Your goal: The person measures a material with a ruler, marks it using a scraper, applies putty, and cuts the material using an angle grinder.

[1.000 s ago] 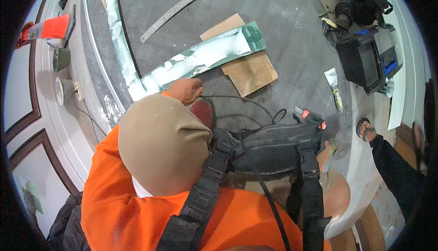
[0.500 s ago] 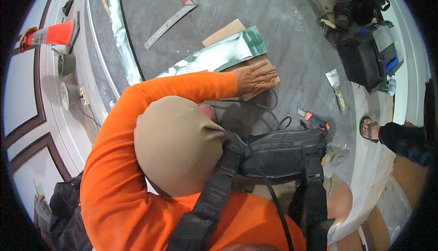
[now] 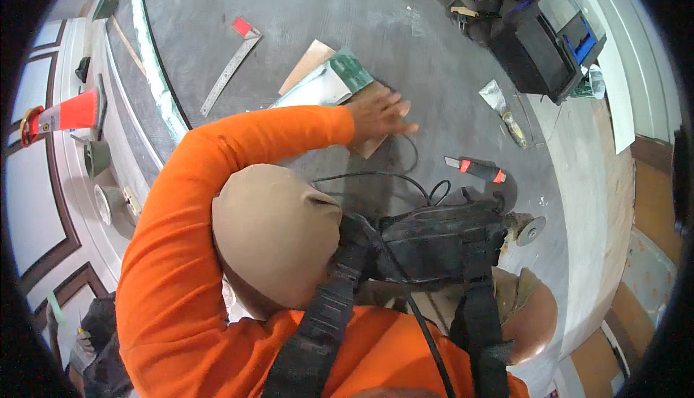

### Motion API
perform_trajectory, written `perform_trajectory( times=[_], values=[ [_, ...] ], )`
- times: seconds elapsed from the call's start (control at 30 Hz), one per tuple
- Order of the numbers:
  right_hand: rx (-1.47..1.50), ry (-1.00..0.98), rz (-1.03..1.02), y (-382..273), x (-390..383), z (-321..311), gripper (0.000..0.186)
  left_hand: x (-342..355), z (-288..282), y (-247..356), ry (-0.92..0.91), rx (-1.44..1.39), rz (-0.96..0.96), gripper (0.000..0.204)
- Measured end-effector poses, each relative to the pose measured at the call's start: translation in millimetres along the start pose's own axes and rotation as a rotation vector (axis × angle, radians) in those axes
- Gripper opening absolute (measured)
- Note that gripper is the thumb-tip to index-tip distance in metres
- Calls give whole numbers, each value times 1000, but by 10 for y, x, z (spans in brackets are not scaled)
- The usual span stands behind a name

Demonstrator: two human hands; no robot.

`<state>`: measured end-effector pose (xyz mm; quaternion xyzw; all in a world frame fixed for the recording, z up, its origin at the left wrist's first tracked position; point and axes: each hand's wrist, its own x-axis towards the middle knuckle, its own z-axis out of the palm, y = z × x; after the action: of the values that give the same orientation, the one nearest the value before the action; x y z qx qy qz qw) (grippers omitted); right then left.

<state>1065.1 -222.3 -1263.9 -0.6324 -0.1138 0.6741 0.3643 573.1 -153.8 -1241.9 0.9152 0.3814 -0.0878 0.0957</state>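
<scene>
My left arm, in an orange sleeve, reaches forward over the grey floor. My left hand (image 3: 377, 112) lies flat with its fingers spread on a brown cardboard piece (image 3: 372, 145), holding nothing. Just left of the hand lies a long white and green strip (image 3: 325, 83), with another cardboard piece (image 3: 307, 64) behind it. A black and orange utility knife (image 3: 477, 169) lies to the right of the hand. My right hand is out of view. A tan cap and a black chest pack (image 3: 434, 242) fill the lower middle.
A metal square with a red end (image 3: 231, 65) lies at the back left. A putty knife (image 3: 504, 109) and a black toolbox (image 3: 549, 36) sit at the right. A black cable (image 3: 405, 181) loops near a grinder disc (image 3: 531, 230). A white curved ledge runs along the left.
My left hand has moved from close to my head out to the right, across the strip and onto the brown cardboard, where its fingers have spread.
</scene>
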Motion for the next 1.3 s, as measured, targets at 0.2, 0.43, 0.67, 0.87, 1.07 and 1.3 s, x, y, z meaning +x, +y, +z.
perform_trajectory(
  times=[0.2,0.43,0.67,0.87,1.07,1.3],
  values=[
    [42,39,1,0,155,-152,47,763,-490,-575,268,80,-277,123],
    [-76,379,-216,-320,545,124,30,984,-1647,-1833,395,-225,-1022,89],
    [-90,233,-350,-1393,22,1115,39,-765,-2678,-2370,1402,-127,-1061,120],
    [-253,-102,-294,-3238,-1525,3003,38,-3228,-4478,-1639,1223,230,-1255,120],
    [-182,-286,-244,-4647,-3924,5442,41,-5294,-6600,-517,952,205,-1594,115],
    [-71,-498,-183,-5481,-7297,8330,38,-7439,-8786,6,1148,-51,-1889,107]
  ],
)
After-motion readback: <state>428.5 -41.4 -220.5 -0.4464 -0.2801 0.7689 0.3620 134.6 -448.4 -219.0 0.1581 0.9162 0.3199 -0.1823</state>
